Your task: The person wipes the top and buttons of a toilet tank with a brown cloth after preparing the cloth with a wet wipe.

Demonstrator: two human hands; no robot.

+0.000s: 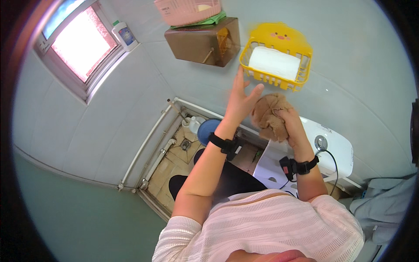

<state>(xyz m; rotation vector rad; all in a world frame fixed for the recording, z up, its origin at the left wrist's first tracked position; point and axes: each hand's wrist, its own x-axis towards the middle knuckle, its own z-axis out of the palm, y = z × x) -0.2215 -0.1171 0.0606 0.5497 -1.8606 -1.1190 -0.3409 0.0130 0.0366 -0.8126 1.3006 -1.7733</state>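
Holding a crumpled brown cloth bunched in your right hand, you have it raised in front of the tiled wall, just below the yellow wall basket that carries a white paper roll. The fingers of that hand are clamped around the lower part of the cloth. Your left hand is flat and spread, fingers apart and empty, lifted beside the cloth with the thumb close to its upper edge; whether the thumb actually touches the fabric is hard to say, since the hand is a little blurred.

By the look of it, you are at the stage of gathering or refolding the cloth between both hands, above the white cistern with its round flush button. The next move seems to call for the left hand to close on the free end so the fabric is held from two sides, with care not to knock the basket just above.

Much is hidden from you here. The bowl under the cistern is covered by your arms and body. The brown box on the wall and the pink basket on top of it are cut by the upper rim, and their contents cannot be made out. Down in the floor corner, a blue round lid or basin and a small white container sit near the drain, partly behind your left wrist.
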